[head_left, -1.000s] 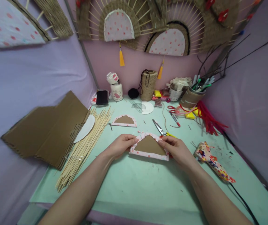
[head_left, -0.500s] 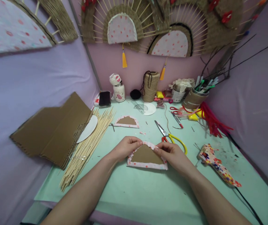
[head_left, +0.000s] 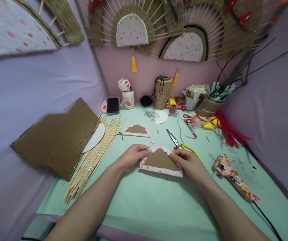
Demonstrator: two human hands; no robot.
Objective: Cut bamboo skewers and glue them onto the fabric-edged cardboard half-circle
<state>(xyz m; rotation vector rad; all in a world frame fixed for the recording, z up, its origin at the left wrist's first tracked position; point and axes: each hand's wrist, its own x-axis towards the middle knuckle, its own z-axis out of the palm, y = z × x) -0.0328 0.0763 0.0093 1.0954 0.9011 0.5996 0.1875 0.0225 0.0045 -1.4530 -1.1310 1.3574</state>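
Shifted slightly away since the earlier frame, the fabric-edged cardboard half-disc [head_left: 160,160] lies on the surface [head_left: 144,204], our left hand [head_left: 131,157] and right hand [head_left: 191,164] each pinching its hem in a fingertip grip; folding onward likely needs even pressure.

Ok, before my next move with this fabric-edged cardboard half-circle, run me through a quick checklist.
1. Left hand grips the left edge of the fabric-edged cardboard half-circle: ok.
2. Right hand grips its right edge: ok.
3. Fabric border folded over all along the curve: cannot tell, the fingers cover parts of it.
4. Piece lying flat on the table: cannot tell.
5. Scissors lie just beyond the right hand, within easy reach: ok.
6. Glue gun lies off to the right, apart from both hands: ok.
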